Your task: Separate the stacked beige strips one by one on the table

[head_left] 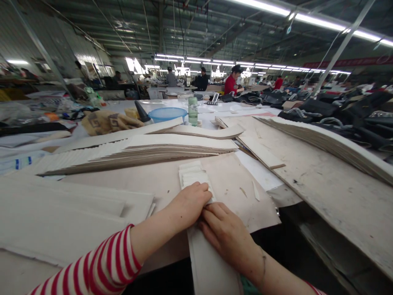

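A long pale strip of board (208, 262) runs away from me across the front table edge, its near end reaching past the edge. My left hand (190, 205) is closed over the strip, fingers curled on its upper face. Just below and to the right, my right hand (229, 233) grips the strip's right side, its fingertips meeting the left hand's. Beyond my fingers, several short overlapping white layers (192, 170) lie at the strip's far end. What lies directly beneath my fingertips is hidden.
Fanned stacks of board strips (147, 151) lie ahead, with another stack (331, 143) at right. Flat sheets (61, 217) cover the left. Farther back are a blue basin (167, 114), a green bottle (193, 110) and black goods (346, 114). A person in red (231, 84) works beyond.
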Available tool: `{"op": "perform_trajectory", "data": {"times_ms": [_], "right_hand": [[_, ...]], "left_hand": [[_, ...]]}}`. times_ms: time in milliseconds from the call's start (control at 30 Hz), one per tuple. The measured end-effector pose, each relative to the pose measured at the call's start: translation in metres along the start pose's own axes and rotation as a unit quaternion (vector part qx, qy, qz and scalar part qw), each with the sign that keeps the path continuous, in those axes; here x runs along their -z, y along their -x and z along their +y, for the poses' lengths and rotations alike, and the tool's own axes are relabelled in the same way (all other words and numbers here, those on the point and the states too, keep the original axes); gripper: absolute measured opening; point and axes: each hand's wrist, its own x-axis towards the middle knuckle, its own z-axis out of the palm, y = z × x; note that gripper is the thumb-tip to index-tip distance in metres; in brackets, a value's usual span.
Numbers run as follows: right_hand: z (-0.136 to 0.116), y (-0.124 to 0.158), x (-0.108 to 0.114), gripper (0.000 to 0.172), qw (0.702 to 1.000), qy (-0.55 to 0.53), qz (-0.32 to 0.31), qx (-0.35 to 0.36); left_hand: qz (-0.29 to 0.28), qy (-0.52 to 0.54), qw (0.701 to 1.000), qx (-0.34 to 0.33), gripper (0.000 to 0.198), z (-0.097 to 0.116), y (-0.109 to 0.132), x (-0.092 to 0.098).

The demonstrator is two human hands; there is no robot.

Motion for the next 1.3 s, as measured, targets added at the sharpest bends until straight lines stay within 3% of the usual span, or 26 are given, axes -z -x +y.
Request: {"op": "perform_trajectory", "data": {"times_ms": [167, 233, 333, 533, 700, 800, 1133, 1300], "right_hand": [[0.018, -0.005, 0.009, 0.020, 0.999, -0.041, 0.017, -0.019], [0.025, -0.010, 0.014, 0.016, 0.998, -0.047, 0.020, -0.047], [0.033, -0.017, 0.019, 0.026, 0.997, -0.051, 0.001, -0.060], [0.036, -0.031, 0.031, 0.043, 0.995, -0.034, -0.092, -0.034], [0.035, -0.053, 0.045, 0.038, 0.978, -0.031, -0.208, -0.016], [0.036, -0.063, 0.047, 0.034, 0.970, -0.036, -0.242, -0.002], [0.034, -0.062, 0.046, 0.032, 0.973, -0.024, -0.229, 0.025], [0.034, -0.058, 0.043, 0.022, 0.972, 0.015, -0.224, 0.067]], "left_hand": [[-0.006, 0.012, 1.000, -0.010, 0.021, 0.000, 0.003, 0.002], [0.000, 0.046, 0.999, -0.003, 0.025, -0.004, 0.004, 0.003], [-0.004, 0.112, 0.994, 0.000, 0.032, -0.013, 0.005, 0.004], [-0.016, 0.140, 0.984, 0.111, 0.034, -0.024, 0.013, 0.012], [-0.008, 0.142, 0.981, 0.129, 0.024, -0.024, 0.015, 0.012], [0.000, 0.135, 0.980, 0.149, 0.020, -0.023, 0.016, 0.009], [0.003, 0.068, 0.990, 0.122, 0.013, -0.017, 0.020, 0.005], [0.006, 0.016, 0.996, 0.091, 0.018, -0.014, 0.022, -0.001]]}}
